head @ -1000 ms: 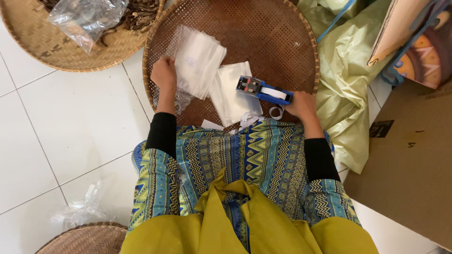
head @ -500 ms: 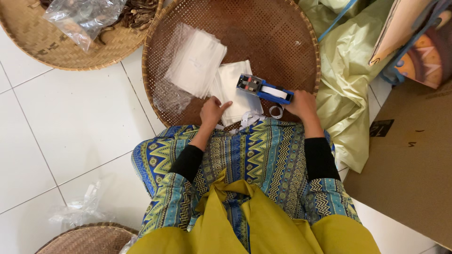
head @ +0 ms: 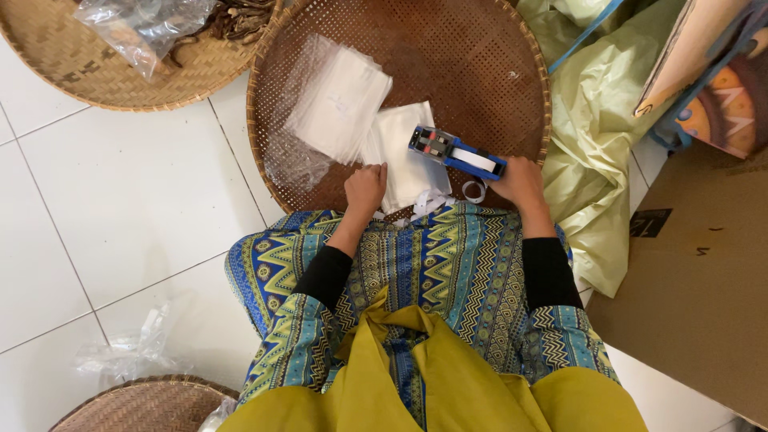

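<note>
Your round woven tray [head: 480, 48] sits on white floor tiles [head: 120, 200]. On it, your right hand [head: 522, 182] grips the blue label gun [head: 456, 152]; your left hand's [head: 366, 188] fingers pinch white pouches [head: 404, 156].

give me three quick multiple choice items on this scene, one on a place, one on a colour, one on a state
1. Where do the white pouches lie?
A. in the round brown woven tray
B. on the cardboard
C. on the floor tiles

2. What colour is the label gun?
A. red
B. blue
C. green

3. How is the right hand?
A. open and flat on the floor
B. resting in the lap
C. closed around the label gun's handle

Key: 1 A, the pouches rest on the tray's weave. 2 B, its body is blue with a white strip. 3 C, it grips the gun, while the left hand touches a pouch at the tray's near edge.
</note>
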{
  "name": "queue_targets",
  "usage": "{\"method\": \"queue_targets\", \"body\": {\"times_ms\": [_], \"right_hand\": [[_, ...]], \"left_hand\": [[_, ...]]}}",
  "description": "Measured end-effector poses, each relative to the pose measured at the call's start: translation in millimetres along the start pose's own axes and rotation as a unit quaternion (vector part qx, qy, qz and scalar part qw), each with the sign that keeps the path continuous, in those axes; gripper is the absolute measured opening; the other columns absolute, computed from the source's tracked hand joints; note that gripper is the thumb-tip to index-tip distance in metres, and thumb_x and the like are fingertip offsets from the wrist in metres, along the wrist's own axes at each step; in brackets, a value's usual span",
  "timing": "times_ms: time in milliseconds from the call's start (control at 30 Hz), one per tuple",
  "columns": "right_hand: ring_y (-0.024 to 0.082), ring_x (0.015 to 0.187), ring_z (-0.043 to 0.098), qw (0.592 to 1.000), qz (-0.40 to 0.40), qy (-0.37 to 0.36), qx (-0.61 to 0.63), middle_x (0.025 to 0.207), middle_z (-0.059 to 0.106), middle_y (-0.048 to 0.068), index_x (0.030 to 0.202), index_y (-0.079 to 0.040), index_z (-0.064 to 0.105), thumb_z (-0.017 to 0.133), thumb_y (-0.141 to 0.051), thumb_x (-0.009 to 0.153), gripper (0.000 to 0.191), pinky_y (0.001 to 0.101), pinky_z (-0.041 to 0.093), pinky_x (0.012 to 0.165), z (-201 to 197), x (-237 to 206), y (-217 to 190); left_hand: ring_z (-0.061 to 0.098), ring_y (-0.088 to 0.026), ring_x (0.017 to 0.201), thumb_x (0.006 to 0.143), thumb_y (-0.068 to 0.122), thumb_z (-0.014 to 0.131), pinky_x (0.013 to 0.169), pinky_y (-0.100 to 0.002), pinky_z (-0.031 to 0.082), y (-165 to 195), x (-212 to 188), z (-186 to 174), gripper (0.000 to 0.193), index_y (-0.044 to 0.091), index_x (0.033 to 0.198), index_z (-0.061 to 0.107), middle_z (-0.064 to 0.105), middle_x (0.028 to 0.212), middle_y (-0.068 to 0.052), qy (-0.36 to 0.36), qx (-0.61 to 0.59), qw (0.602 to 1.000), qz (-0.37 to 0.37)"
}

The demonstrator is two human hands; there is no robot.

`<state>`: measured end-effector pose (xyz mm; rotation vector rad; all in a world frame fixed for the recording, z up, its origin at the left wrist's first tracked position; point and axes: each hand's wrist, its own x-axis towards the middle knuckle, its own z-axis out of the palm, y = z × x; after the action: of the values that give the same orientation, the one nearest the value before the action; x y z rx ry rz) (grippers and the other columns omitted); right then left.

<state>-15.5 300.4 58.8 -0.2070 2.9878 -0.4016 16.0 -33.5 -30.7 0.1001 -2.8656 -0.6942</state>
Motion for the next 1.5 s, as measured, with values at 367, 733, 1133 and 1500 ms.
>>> {"method": "queue_targets", "body": {"times_ms": [367,733,1133,1500], "right_hand": [[0.04,0.088,0.072,0.997,0.021,-0.02,0.066,0.092,0.075,0.019,0.104,-0.014,0.08,0.088,-0.048,0.068,0.05,0.0481,0.058,0.079,-1,-4,18],[0.041,0.088,0.072,0.993,0.0,-0.091,-0.07,0.091,0.075,0.021,0.097,-0.014,0.08,0.083,-0.049,0.074,0.041,0.0503,0.058,0.079,4,26,-14],[0.041,0.091,0.073,0.995,0.061,-0.074,-0.017,0.094,0.075,0.023,0.102,-0.01,0.08,0.088,-0.053,0.066,0.056,0.0502,0.058,0.081,9,12,12],[0.043,0.09,0.072,0.995,0.07,-0.076,-0.009,0.093,0.075,0.022,0.105,-0.016,0.08,0.084,-0.052,0.068,0.052,0.0512,0.057,0.079,4,11,2]], "left_hand": [[0.079,-0.019,0.065,0.1,0.021,0.066,0.059,-0.03,0.058,-10,7,-7,0.022,0.001,0.103,0.076,0.08,0.085,-0.012,-0.029,-0.355,0.922,-0.153],[0.078,-0.017,0.065,0.1,0.015,0.066,0.054,-0.029,0.056,-9,4,3,0.019,-0.004,0.1,0.071,0.079,0.083,-0.012,-0.036,-0.379,0.912,-0.152],[0.074,-0.015,0.062,0.102,0.026,0.063,0.059,-0.032,0.054,-53,75,-60,0.019,0.01,0.101,0.072,0.079,0.082,-0.002,0.122,-0.287,0.934,-0.174],[0.069,-0.036,0.092,0.092,0.025,0.074,0.072,-0.048,0.052,-81,117,-83,0.024,0.007,0.107,0.069,0.074,0.105,-0.013,0.156,-0.071,0.976,-0.134]]}}
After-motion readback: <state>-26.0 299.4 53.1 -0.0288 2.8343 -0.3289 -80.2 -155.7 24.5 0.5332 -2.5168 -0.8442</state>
